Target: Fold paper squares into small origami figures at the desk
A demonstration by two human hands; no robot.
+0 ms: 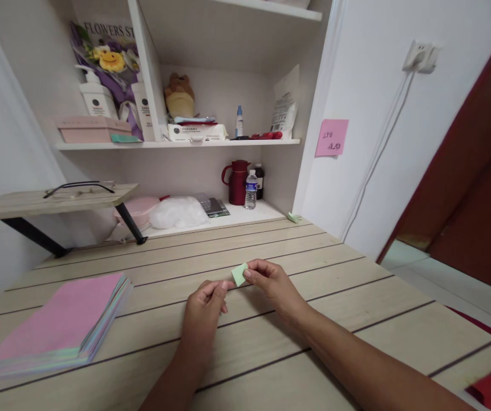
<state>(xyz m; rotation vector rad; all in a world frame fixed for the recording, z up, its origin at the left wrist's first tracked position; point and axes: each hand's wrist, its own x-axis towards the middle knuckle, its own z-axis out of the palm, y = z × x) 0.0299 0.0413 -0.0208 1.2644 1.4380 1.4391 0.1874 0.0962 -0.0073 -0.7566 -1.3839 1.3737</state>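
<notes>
A small folded piece of light green paper [239, 274] is held above the slatted tabletop, pinched between the thumb and fingers of my right hand [273, 282]. Close by on its left is my left hand [206, 302], with thumb and fingers curled together. One left fingertip reaches the paper's lower left edge; whether anything sits between the left fingers is hidden. To the left lies a thick stack of coloured paper [63, 319], pink on top with green and blue sheets below.
A small raised stand [95, 198] holding eyeglasses [80, 188] is at the back left. Behind the table, shelves hold a red jug [238, 182], a water bottle [251, 191] and a plastic bag [179, 212]. A small green paper piece [293, 217] lies at the back edge.
</notes>
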